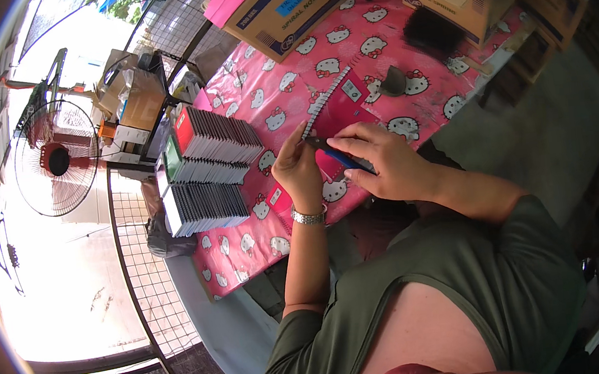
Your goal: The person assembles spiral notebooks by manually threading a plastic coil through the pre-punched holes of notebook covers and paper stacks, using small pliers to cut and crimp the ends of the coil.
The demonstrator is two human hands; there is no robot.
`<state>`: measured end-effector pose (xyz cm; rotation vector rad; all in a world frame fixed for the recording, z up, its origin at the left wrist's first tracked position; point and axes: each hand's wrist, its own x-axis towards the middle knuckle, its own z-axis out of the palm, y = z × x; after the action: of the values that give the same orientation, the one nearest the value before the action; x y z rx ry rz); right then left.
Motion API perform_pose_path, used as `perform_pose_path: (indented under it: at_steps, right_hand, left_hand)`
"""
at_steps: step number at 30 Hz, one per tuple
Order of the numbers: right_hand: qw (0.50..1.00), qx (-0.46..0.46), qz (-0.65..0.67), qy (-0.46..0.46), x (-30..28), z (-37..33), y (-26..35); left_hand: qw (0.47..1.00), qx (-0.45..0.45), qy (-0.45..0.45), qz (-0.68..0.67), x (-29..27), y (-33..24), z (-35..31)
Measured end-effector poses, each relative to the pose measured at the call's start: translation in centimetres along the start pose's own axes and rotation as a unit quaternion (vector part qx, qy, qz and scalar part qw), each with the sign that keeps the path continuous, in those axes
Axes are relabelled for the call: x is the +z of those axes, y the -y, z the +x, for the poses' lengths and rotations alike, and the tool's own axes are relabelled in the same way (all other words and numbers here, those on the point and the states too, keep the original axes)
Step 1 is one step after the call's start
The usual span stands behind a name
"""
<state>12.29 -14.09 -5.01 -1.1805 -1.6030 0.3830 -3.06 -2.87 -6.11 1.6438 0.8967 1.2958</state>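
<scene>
While left hand point(298, 169) steadies notebook point(339, 107); right hand point(383, 161) grips pliers point(336, 156)

The left hand point(296, 169) and the right hand point(384, 164) meet over a red spiral notebook point(340, 104) lying on a pink cartoon-cat tablecloth point(289, 80). The right hand grips what looks like blue-handled pliers point(336, 156), their tip at the notebook's white spiral binding point(321, 98), beside the left thumb. Left of the hands stand three rows of stacked notebooks point(208, 170). Cardboard boxes point(282, 8) sit at the table's far edge, and a standing fan point(52, 160) is off to the left.
</scene>
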Motion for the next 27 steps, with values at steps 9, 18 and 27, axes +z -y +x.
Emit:
perform_pose_path:
  at_steps: [9, 18, 27]
  right_hand:
    - [0.969, 0.089, 0.230, 0.020, -1.1, -0.4, -1.5]
    - [0.949, 0.186, -0.227, 0.119, -3.1, -7.3, -20.5]
    - [0.874, 0.228, -0.425, -0.067, -9.9, 1.6, -32.8]
  left_hand:
    - [0.997, -0.002, -0.017, 0.073, -3.0, -2.0, 0.4]
    - [0.868, -0.118, 0.172, 0.451, -13.5, -2.6, 5.0]
    - [0.823, -0.136, 0.195, 0.515, -18.9, 17.8, 2.2]
